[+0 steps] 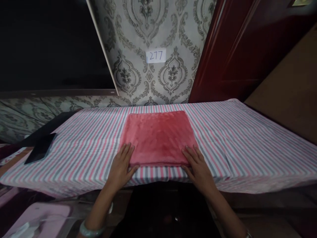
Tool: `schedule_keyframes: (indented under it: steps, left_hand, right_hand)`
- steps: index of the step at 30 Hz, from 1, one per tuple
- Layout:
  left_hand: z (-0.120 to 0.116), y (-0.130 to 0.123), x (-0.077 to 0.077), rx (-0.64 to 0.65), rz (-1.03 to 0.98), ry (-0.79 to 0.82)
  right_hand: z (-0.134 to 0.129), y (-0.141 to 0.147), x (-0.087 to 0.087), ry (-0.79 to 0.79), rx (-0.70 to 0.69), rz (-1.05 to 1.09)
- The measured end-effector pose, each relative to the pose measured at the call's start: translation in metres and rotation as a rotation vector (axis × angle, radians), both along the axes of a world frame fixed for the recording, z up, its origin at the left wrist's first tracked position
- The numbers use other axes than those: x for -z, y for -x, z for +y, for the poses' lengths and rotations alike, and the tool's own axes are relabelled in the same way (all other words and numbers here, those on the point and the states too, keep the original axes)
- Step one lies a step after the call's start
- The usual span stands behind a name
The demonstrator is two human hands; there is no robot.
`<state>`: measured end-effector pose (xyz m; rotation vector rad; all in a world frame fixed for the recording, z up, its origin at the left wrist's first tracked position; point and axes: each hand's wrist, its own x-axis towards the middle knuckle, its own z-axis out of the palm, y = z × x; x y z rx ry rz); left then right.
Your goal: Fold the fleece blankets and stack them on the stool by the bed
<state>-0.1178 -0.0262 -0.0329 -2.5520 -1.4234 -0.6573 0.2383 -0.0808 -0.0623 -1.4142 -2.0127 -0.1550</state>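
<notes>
A folded red plush cloth (158, 137) lies flat as a neat rectangle in front of me. At its near left corner rests my left hand (121, 167), open, with the fingers stretched over the top and the thumb along the front edge. My right hand (198, 167) lies the same way on the near right corner, fingers spread and thumb by the front edge. Under the cloth is a table with a striped tablecloth (86, 142) in pink, grey and white.
A dark phone or tablet (41, 148) lies at the table's left end. Behind stand a large black screen (49, 46), a patterned wall with a paper reading 277 (156, 55), and a dark red door (237, 49). A pink stool-like surface (47, 211) shows lower left.
</notes>
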Motion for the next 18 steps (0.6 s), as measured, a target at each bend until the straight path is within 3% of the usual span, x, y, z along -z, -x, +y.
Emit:
schedule_keyframes:
  steps: [3, 8, 18]
  left_hand:
    - [0.003, 0.013, 0.0, 0.061, -0.02, -0.026]
    - [0.005, 0.026, 0.0, 0.032, -0.017, 0.01]
    - [0.008, 0.026, 0.006, -0.044, -0.108, -0.057]
  right_hand:
    - [0.002, -0.007, -0.001, 0.023, -0.03, 0.008]
    - [0.004, -0.02, 0.001, 0.019, -0.005, 0.015]
    - [0.016, -0.02, 0.01, -0.011, 0.035, 0.052]
